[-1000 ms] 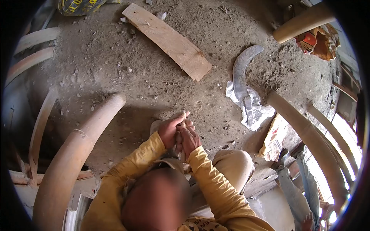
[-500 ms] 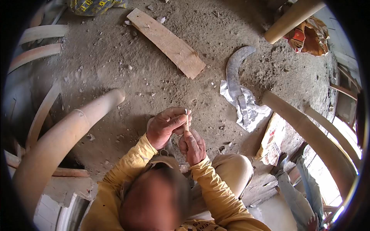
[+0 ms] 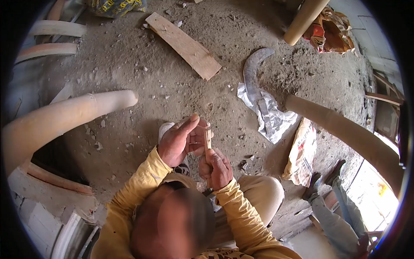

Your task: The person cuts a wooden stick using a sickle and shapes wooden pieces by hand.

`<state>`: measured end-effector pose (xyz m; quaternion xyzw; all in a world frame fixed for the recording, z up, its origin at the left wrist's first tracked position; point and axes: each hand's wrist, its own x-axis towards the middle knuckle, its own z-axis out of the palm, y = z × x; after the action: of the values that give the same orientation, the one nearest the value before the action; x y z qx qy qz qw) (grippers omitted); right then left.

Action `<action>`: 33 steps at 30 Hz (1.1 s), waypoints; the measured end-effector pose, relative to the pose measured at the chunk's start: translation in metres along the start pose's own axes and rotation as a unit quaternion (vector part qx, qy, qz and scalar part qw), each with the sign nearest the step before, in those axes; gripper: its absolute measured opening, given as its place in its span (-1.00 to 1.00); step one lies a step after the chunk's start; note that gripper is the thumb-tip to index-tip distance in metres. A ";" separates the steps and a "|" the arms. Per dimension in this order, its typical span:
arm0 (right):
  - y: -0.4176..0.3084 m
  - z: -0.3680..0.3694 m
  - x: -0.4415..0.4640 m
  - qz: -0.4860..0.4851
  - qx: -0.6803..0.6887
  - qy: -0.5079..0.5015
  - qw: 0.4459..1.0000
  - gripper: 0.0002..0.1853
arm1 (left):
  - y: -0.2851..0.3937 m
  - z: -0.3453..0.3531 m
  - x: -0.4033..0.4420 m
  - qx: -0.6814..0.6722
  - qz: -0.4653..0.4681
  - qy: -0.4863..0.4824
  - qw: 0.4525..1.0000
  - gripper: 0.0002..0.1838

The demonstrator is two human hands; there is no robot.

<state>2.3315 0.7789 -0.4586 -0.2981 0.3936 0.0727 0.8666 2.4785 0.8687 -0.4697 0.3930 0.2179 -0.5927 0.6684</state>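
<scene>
My right hand [image 3: 215,167] is closed around the lower part of a thin wooden stick [image 3: 208,140], which points up and away from me. My left hand [image 3: 180,140] is beside the stick's upper end, thumb raised and fingers spread behind it. Whether those fingers touch the wood, I cannot tell. A small pale bit shows at the stick's tip, too small to name. Beyond my hands on the dirt floor lies a curved sickle-like blade [image 3: 251,71], its narrow end over a crumpled white plastic sheet [image 3: 280,118].
A flat wooden board [image 3: 183,45] lies ahead on the dirt. Thick bamboo-like poles stand left [image 3: 73,114], right [image 3: 345,127] and at the far right [image 3: 305,21]. A torn paper sack [image 3: 300,153] lies right, near another person's legs [image 3: 330,216]. A brown paper bag [image 3: 332,32] sits farther off.
My left hand has loosened from the stick's upper end; its thumb has lifted and its fingers have spread. The right hand keeps its grip. The view has shifted slightly.
</scene>
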 end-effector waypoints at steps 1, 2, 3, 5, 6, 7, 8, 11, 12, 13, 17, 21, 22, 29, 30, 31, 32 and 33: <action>0.000 0.000 -0.004 -0.001 0.000 -0.002 1.000 -0.61 | -0.001 0.002 -0.002 0.007 -0.007 0.001 1.000 -0.64; -0.001 0.000 -0.007 0.001 -0.005 -0.003 1.000 -0.61 | -0.002 0.004 -0.004 0.013 -0.014 0.001 1.000 -0.70; -0.001 -0.001 -0.011 0.002 -0.009 -0.004 1.000 -0.62 | -0.003 0.007 -0.007 0.013 -0.013 0.000 1.000 -0.70; 0.000 -0.003 -0.017 -0.003 -0.026 -0.002 1.000 -0.62 | -0.004 0.013 -0.013 0.021 -0.013 0.016 1.000 -0.79; 0.001 -0.003 -0.020 -0.008 -0.041 0.001 0.999 -0.62 | -0.006 0.014 -0.015 0.021 -0.012 0.015 1.000 -0.79; 0.002 -0.004 -0.022 -0.009 -0.043 0.001 0.999 -0.62 | -0.007 0.015 -0.016 0.032 -0.017 0.025 0.999 -0.82; 0.002 -0.003 -0.024 -0.011 -0.041 0.009 0.999 -0.62 | -0.009 0.016 -0.018 0.042 -0.023 0.035 0.998 -0.85; 0.004 -0.003 -0.030 -0.014 -0.047 0.027 0.998 -0.62 | -0.015 0.019 -0.018 0.034 -0.021 0.044 0.998 -0.89; 0.004 -0.004 -0.031 -0.015 -0.052 0.037 0.998 -0.61 | -0.016 0.020 -0.018 0.033 -0.020 0.043 0.998 -0.89; 0.004 -0.004 -0.032 -0.015 -0.053 0.036 0.998 -0.61 | -0.016 0.022 -0.019 0.036 -0.018 0.051 0.998 -0.90; 0.002 -0.004 -0.036 -0.002 -0.065 0.051 0.997 -0.60 | -0.021 0.021 -0.018 0.046 -0.015 0.061 0.997 -0.90; 0.001 -0.008 -0.038 0.010 -0.072 0.060 0.996 -0.61 | -0.024 0.019 -0.018 0.044 -0.026 0.055 0.997 -0.88; 0.000 -0.011 -0.038 0.010 -0.073 0.060 0.995 -0.61 | -0.025 0.016 -0.017 0.039 -0.021 0.035 0.998 -0.87; -0.005 -0.024 -0.030 -0.048 -0.086 0.007 0.995 -0.66 | -0.028 0.022 -0.019 -0.029 0.012 -0.019 0.999 -0.73; -0.005 -0.024 -0.029 -0.072 -0.075 0.004 0.995 -0.68 | -0.031 0.022 -0.019 -0.029 0.012 -0.020 0.999 -0.73; -0.005 -0.022 -0.028 -0.073 -0.076 0.004 0.994 -0.68 | -0.035 0.021 -0.020 0.038 0.062 -0.033 0.997 -0.71; -0.005 -0.021 -0.028 -0.082 -0.092 0.016 0.992 -0.70 | -0.038 0.021 -0.019 0.105 0.111 -0.045 0.987 -0.70; -0.006 -0.019 -0.027 -0.091 -0.109 0.027 0.990 -0.73 | -0.036 0.018 -0.018 0.129 0.107 -0.066 0.984 -0.72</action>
<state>2.3029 0.7662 -0.4467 -0.4271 0.3780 0.0278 0.8209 2.4369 0.8659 -0.4547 0.4572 0.0516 -0.5658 0.6842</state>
